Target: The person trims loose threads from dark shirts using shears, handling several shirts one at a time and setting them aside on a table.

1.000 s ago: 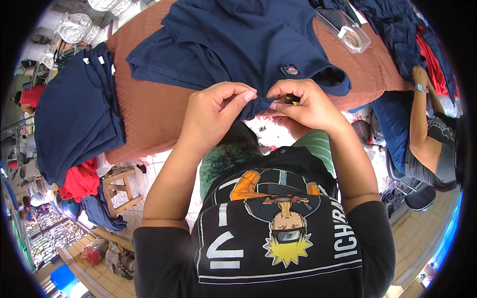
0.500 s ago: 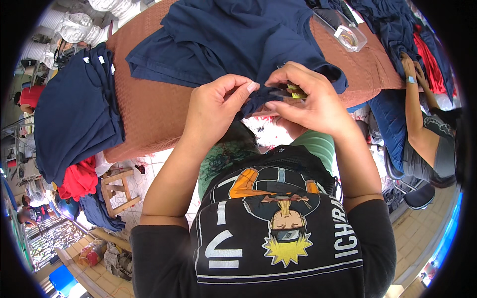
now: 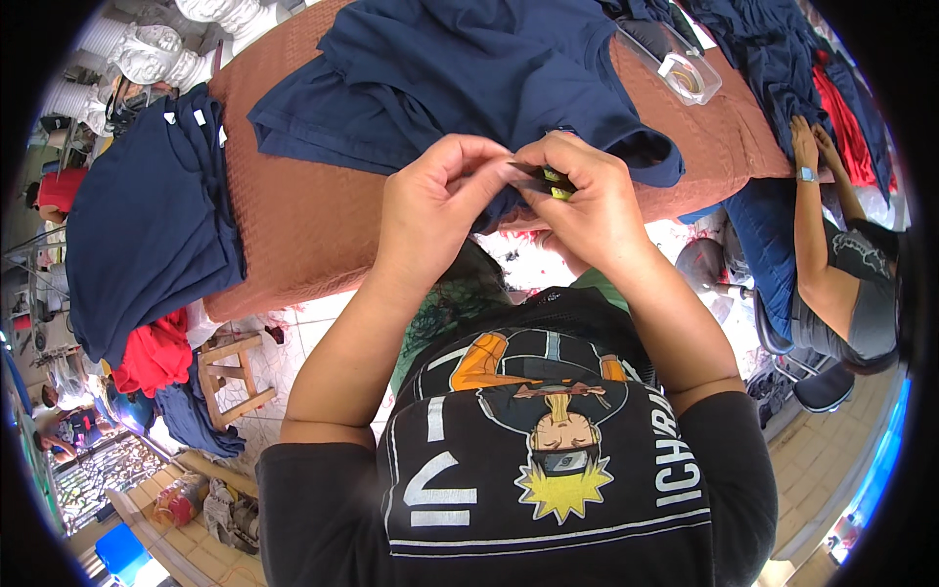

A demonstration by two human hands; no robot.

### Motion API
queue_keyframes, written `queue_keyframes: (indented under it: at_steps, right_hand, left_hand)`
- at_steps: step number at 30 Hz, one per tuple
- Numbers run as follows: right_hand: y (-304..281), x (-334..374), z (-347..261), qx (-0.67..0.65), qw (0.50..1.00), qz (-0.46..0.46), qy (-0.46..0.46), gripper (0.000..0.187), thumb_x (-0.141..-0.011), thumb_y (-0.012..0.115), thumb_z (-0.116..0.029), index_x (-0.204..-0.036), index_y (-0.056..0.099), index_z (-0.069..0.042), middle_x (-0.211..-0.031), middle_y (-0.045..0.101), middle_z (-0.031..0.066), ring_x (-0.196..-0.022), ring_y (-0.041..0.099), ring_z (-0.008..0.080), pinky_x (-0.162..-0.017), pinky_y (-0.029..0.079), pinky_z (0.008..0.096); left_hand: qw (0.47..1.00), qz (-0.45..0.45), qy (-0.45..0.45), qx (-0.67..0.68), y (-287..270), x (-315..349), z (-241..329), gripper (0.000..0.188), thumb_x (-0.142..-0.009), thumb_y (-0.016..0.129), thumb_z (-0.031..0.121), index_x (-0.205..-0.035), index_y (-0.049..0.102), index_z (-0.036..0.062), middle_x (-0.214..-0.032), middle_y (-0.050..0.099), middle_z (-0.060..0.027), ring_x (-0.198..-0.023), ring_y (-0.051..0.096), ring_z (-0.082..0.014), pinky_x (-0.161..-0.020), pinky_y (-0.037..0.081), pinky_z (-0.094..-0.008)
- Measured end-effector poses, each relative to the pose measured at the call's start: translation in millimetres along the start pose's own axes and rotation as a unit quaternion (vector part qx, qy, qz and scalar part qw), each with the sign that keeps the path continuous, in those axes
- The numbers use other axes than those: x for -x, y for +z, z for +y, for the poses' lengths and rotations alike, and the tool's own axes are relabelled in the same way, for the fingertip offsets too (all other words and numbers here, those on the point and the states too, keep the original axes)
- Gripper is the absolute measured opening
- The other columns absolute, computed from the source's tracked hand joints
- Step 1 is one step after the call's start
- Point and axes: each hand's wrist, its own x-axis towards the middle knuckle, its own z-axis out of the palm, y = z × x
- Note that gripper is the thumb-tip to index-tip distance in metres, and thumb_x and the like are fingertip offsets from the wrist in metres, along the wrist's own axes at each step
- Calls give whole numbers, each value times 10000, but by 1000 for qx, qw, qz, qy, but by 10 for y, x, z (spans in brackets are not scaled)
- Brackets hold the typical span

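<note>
A navy blue garment [image 3: 460,83] lies spread on the brown-covered table, its near edge coming down between my hands. My left hand [image 3: 435,201] is closed in a pinch at that edge, thumb against forefinger; the fabric there is mostly hidden by the fingers. In my right hand [image 3: 592,191] are small thread snips [image 3: 558,184] with dark blades and yellow parts, gripped between thumb and fingers. The blades point left and come up to my left fingertips. Whether a thread lies between them is too small to tell.
A stack of navy garments [image 3: 147,225] hangs over the table's left end, above red cloth [image 3: 156,354] and a wooden stool [image 3: 235,377]. A clear plastic box [image 3: 690,78] holding a tape roll sits at the back right. Another person [image 3: 831,254] handles navy cloth at the right.
My hands have drawn together, and the snips' blades have swung up to my left fingertips. Less of the garment's edge shows between my hands.
</note>
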Motion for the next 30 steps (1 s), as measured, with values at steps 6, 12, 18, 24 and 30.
queue_keyframes:
  at_steps: [6, 12, 18, 24, 30]
  right_hand:
    - [-62, -18, 13, 29, 999, -3, 20, 200, -748, 647, 31, -934, 579, 0, -851, 627, 148, -799, 626, 348, -695, 486, 381]
    - [-104, -36, -28, 31, 999, -30, 1, 197, -761, 657, 28, -936, 571, -3, -845, 607, 150, -800, 613, 353, -690, 481, 389]
    - [-240, -69, -160, 43, 997, -50, 42, 207, -814, 697, -99, -975, 593, -21, -913, 630, 118, -844, 640, 299, -743, 496, 362]
    - [-419, -17, -11, 52, 997, -47, -24, 204, -827, 698, -110, -988, 610, -23, -889, 619, 105, -789, 635, 269, -713, 496, 334]
    - [-445, 42, 23, -7, 995, -96, 25, 145, -807, 705, -62, -921, 632, -11, -834, 591, 102, -709, 618, 233, -626, 470, 313]
  left_hand:
    - [995, -46, -32, -89, 14, 4, 51, 255, -851, 695, 33, -1099, 651, -8, -1001, 695, -50, -821, 628, -68, -699, 514, -210]
    - [983, -52, -31, -173, -17, -17, 103, 142, -863, 690, 63, -980, 701, -17, -843, 711, -30, -739, 605, -39, -663, 499, -199]
    - [978, -58, -29, -196, -20, -39, 129, 125, -879, 681, 96, -935, 700, -15, -831, 706, -26, -729, 592, -38, -664, 492, -200]
    - [993, -79, -75, -47, -104, -77, 73, 158, -905, 659, 128, -971, 690, -12, -883, 707, -23, -748, 577, -42, -681, 484, -200]
    - [993, -78, -79, -31, -100, -78, 95, 177, -915, 650, 148, -977, 685, -14, -908, 714, -35, -728, 562, -39, -682, 480, -197]
